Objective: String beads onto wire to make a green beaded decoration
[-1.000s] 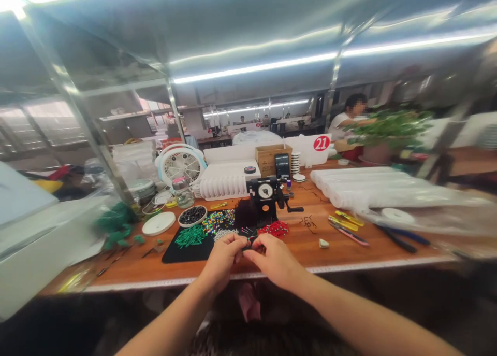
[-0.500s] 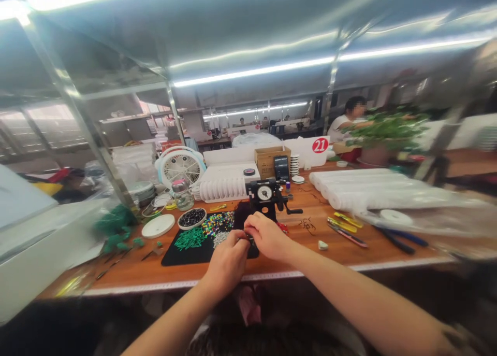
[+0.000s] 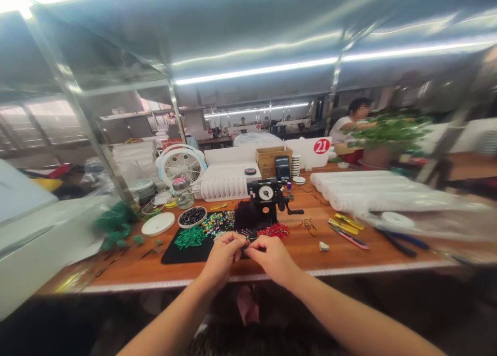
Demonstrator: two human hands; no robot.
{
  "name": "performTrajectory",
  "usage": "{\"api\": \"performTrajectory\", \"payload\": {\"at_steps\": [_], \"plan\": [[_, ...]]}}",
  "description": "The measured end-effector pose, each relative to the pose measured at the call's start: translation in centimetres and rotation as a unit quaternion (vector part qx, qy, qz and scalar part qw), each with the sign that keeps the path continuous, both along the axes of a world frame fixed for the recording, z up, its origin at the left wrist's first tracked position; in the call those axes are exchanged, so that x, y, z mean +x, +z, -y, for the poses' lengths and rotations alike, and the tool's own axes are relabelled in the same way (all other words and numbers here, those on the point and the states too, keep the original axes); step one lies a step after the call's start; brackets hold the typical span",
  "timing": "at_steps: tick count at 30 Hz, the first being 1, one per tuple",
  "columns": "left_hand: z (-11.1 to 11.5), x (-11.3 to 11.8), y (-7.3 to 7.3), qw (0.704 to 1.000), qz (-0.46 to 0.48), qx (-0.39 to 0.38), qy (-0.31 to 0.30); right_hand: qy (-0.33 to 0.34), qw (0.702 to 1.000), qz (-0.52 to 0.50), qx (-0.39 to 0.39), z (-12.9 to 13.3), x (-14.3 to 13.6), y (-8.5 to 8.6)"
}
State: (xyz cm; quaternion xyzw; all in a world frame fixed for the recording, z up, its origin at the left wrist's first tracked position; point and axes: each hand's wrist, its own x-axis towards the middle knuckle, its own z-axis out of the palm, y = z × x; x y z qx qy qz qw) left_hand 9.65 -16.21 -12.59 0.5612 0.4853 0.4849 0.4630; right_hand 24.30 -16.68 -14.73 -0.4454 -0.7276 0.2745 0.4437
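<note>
My left hand and my right hand meet over the front edge of a black mat. Both are closed in a pinch, their fingertips almost touching. Whatever lies between them is too small to make out. Just behind the fingers stands a black hand-cranked device with a round white dial. Red pieces are heaped beside my right hand. On the mat, left of my left hand, lie green sticks and multicoloured beads. A round dish of black beads sits behind them.
White plastic-wrapped rolls lie at the right, with pliers and yellow cutters before them. A fan, a glass jar and a cardboard box stand behind. A person sits farther off.
My right hand has drawn back toward me from in front of the device and turned, uncovering the red pieces. My left hand has shifted slightly left and stays pinched.
</note>
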Motion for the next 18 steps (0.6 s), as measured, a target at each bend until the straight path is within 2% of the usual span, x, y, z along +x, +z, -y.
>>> {"api": "performTrajectory", "payload": {"at_steps": [4, 5, 6, 9, 11, 12, 15, 17, 18], "plan": [[0.1, -0.2, 0.5, 1.0, -0.002, -0.01, 0.001, -0.02, 0.985, 0.059, 0.158, 0.7, 0.0, 0.5], [0.1, -0.2, 0.5, 1.0, -0.003, -0.011, 0.001, -0.031, 0.982, 0.073, 0.173, 0.7, 0.0, 0.7], [0.1, -0.3, 0.4, 1.0, -0.002, -0.012, 0.001, -0.042, 0.984, 0.078, 0.157, 0.6, 0.0, 0.9], [-0.1, -0.3, -0.2, 1.0, 0.004, -0.012, -0.002, -0.034, 0.997, 0.055, 0.035, 0.1, -0.3, 0.6], [-0.2, -0.3, -0.5, 1.0, -0.005, -0.001, -0.006, -0.012, 0.999, 0.045, 0.008, 0.1, -0.5, 0.1], [-0.2, -0.3, -0.5, 1.0, -0.016, 0.008, -0.008, -0.012, 0.999, 0.046, 0.02, 0.2, -0.5, -0.1], [-0.1, -0.6, -0.2, 0.996, -0.068, 0.057, -0.018, -0.023, 0.985, 0.09, 0.143, 0.7, -0.1, 0.1], [0.2, -0.8, 0.0, 0.989, -0.105, 0.105, -0.026, 0.007, 0.965, 0.126, 0.228, 0.5, 0.2, 0.9], [0.3, -0.9, 0.0, 0.98, -0.139, 0.141, -0.03, 0.025, 0.963, 0.131, 0.235, 0.1, 0.3, 1.4]]}}
